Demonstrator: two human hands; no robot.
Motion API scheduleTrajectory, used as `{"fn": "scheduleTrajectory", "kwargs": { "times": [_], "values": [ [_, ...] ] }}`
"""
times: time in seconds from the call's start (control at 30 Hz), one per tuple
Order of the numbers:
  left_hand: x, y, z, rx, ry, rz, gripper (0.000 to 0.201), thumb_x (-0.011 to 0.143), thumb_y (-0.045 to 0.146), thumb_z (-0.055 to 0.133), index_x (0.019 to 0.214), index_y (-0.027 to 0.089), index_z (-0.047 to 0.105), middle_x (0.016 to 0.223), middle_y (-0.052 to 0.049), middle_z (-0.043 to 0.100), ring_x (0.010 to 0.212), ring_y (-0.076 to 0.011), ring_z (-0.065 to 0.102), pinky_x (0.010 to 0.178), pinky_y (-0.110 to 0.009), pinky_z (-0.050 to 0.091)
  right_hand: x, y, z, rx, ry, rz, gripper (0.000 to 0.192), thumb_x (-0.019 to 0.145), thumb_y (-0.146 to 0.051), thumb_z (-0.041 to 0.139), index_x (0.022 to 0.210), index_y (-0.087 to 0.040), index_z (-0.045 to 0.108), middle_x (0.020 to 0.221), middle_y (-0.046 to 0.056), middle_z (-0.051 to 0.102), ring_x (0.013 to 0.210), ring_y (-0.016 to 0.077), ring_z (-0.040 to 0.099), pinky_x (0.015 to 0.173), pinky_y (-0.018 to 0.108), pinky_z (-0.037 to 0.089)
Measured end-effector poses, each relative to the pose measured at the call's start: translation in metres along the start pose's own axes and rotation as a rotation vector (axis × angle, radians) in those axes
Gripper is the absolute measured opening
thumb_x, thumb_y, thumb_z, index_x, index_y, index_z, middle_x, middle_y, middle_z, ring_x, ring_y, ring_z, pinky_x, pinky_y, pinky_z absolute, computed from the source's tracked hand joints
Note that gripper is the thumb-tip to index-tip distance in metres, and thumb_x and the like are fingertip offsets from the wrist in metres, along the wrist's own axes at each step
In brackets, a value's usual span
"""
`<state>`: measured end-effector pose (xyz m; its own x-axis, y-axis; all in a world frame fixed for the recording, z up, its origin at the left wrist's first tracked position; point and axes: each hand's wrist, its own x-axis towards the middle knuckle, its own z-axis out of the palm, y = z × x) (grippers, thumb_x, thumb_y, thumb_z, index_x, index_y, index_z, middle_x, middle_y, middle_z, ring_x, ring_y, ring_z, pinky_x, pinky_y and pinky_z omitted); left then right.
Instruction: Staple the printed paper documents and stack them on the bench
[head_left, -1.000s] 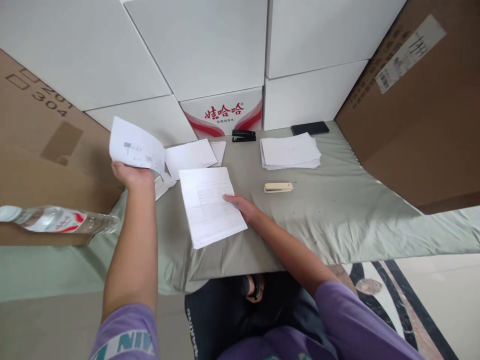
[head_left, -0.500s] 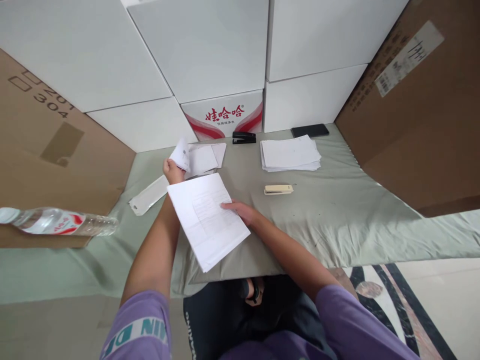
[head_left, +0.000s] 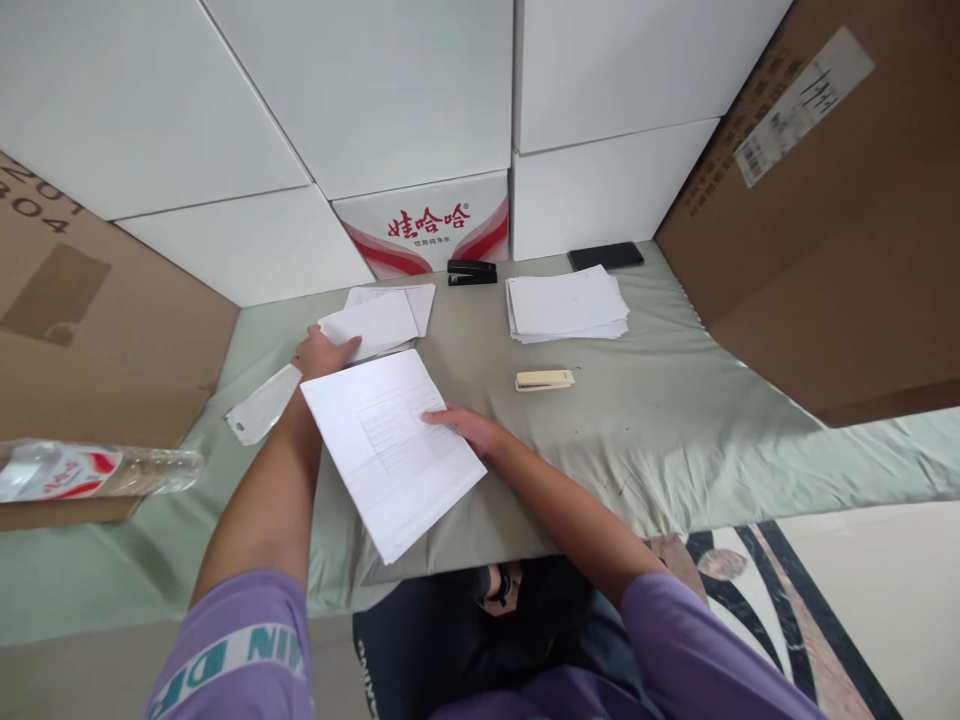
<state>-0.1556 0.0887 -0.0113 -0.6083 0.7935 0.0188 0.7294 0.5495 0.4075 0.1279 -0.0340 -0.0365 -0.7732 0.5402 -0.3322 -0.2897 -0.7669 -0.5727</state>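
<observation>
Left hand (head_left: pixel 321 352) lies flat, fingers spread, palm down on the small white paper slips (head_left: pixel 379 322) near the far-left part of the worktop (head_left: pixel 675 420) — pressing, no closed grip. Right hand (head_left: pixel 459 428) is also open, fingertips pinning the large white printed sheet (head_left: pixel 390 445), which lies skewed at the near edge with one corner over it.

Around them: a narrow white paper strip (head_left: pixel 259 405) just left of the left forearm, a cream plastic stapler (head_left: pixel 545 380) right of the sheet, a white paper stack (head_left: pixel 566 305) beyond it, and a black stapler (head_left: pixel 472 271) and black phone (head_left: pixel 605 256) along the far edge against the white cartons (head_left: pixel 375 100).

Risks, as I read it: the grey-green cloth cover is loose, so a sideways push could drag the sheet off the near edge. Slips are only held by palm pressure — lifting could scatter them. The clear plastic water bottle (head_left: pixel 97 470) lies on its side at the left; a nudge might roll it.
</observation>
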Motion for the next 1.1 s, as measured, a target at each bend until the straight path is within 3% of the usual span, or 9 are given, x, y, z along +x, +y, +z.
{"fn": "scheduleTrajectory", "kwargs": {
  "times": [0.13, 0.23, 0.3, 0.43, 0.57, 0.73, 0.9, 1.0, 1.1],
  "values": [
    [0.010, 0.010, -0.011, -0.048, -0.074, -0.068, 0.102, 0.053, 0.049, 0.093, 0.129, 0.014, 0.036, 0.152, -0.031, 0.039, 0.146, -0.0482, 0.026, 0.113, -0.070, 0.019, 0.000, -0.001, 0.000, 0.000, 0.011, 0.005, 0.043, 0.075, -0.030, 0.082, 0.112, -0.012, 0.069, 0.105, 0.012, 0.078, 0.096, 0.0256, 0.075, 0.094, 0.041, 0.058],
    [0.018, 0.012, -0.013, -0.094, -0.034, -0.071, 0.112, 0.049, 0.038, 0.097, 0.137, 0.013, 0.031, 0.153, -0.028, 0.037, 0.144, -0.0444, 0.032, 0.115, -0.066, 0.021, 0.000, 0.000, -0.001, -0.001, 0.013, -0.002, 0.044, 0.075, -0.030, 0.082, 0.112, -0.013, 0.069, 0.106, 0.012, 0.078, 0.096, 0.0256, 0.075, 0.093, 0.040, 0.059],
    [0.024, 0.009, -0.010, -0.178, 0.016, -0.032, 0.095, 0.057, 0.026, 0.092, 0.134, 0.011, 0.038, 0.144, -0.023, 0.051, 0.133, -0.0370, 0.048, 0.114, -0.060, 0.029, 0.001, 0.000, -0.001, -0.001, 0.005, -0.004, 0.044, 0.073, -0.031, 0.082, 0.112, -0.013, 0.069, 0.107, 0.012, 0.077, 0.096, 0.0256, 0.075, 0.093, 0.040, 0.059],
    [0.034, 0.004, -0.001, -0.319, 0.046, 0.064, 0.029, 0.078, 0.016, 0.072, 0.103, 0.009, 0.059, 0.107, -0.010, 0.071, 0.102, -0.0240, 0.063, 0.102, -0.043, 0.046, 0.002, 0.001, -0.003, -0.003, -0.008, -0.017, 0.046, 0.069, -0.033, 0.084, 0.108, -0.013, 0.070, 0.106, 0.012, 0.077, 0.093, 0.0260, 0.075, 0.091, 0.039, 0.059],
    [0.032, 0.006, -0.002, -0.569, 0.085, 0.215, 0.017, 0.091, 0.017, 0.059, 0.106, 0.009, 0.061, 0.105, -0.007, 0.072, 0.094, -0.0173, 0.062, 0.097, -0.035, 0.049, 0.003, 0.002, -0.005, -0.003, 0.002, -0.028, 0.048, 0.069, -0.034, 0.084, 0.109, -0.014, 0.070, 0.109, 0.012, 0.077, 0.096, 0.0259, 0.075, 0.092, 0.039, 0.059],
    [-0.007, 0.010, -0.029, -1.024, 0.089, 0.309, 0.017, 0.095, 0.017, 0.055, 0.111, 0.012, 0.058, 0.110, -0.006, 0.072, 0.095, -0.0129, 0.065, 0.097, -0.029, 0.051, 0.003, 0.000, -0.006, 0.035, -0.007, -0.094, 0.043, 0.068, -0.029, 0.083, 0.107, -0.015, 0.070, 0.108, 0.010, 0.077, 0.099, 0.0254, 0.074, 0.094, 0.038, 0.059],
    [-0.067, 0.001, -0.048, -1.337, 0.108, 0.238, 0.028, 0.091, 0.025, 0.064, 0.116, 0.016, 0.055, 0.115, -0.005, 0.072, 0.094, -0.0105, 0.067, 0.096, -0.027, 0.053, -0.009, -0.016, -0.009, 0.127, 0.011, -0.146, 0.031, 0.079, -0.031, 0.073, 0.104, -0.015, 0.067, 0.099, 0.010, 0.078, 0.106, 0.0262, 0.073, 0.098, 0.040, 0.057],
    [-0.094, -0.013, -0.044, -1.371, 0.121, 0.048, 0.025, 0.093, 0.030, 0.064, 0.112, 0.017, 0.057, 0.104, -0.003, 0.073, 0.088, -0.0111, 0.068, 0.087, -0.025, 0.055, -0.020, -0.029, -0.012, 0.153, 0.044, -0.199, 0.025, 0.086, -0.031, 0.064, 0.106, -0.015, 0.066, 0.095, 0.009, 0.078, 0.105, 0.0262, 0.073, 0.096, 0.043, 0.058],
    [-0.117, -0.026, -0.036, -1.386, 0.128, -0.208, 0.016, 0.099, 0.032, 0.056, 0.104, 0.017, 0.059, 0.088, -0.002, 0.072, 0.085, -0.0118, 0.069, 0.082, -0.022, 0.055, -0.027, -0.036, -0.013, 0.165, 0.115, -0.288, 0.028, 0.083, -0.032, 0.067, 0.106, -0.018, 0.065, 0.093, 0.007, 0.078, 0.105, 0.0284, 0.073, 0.096, 0.046, 0.059]
  ]
}}
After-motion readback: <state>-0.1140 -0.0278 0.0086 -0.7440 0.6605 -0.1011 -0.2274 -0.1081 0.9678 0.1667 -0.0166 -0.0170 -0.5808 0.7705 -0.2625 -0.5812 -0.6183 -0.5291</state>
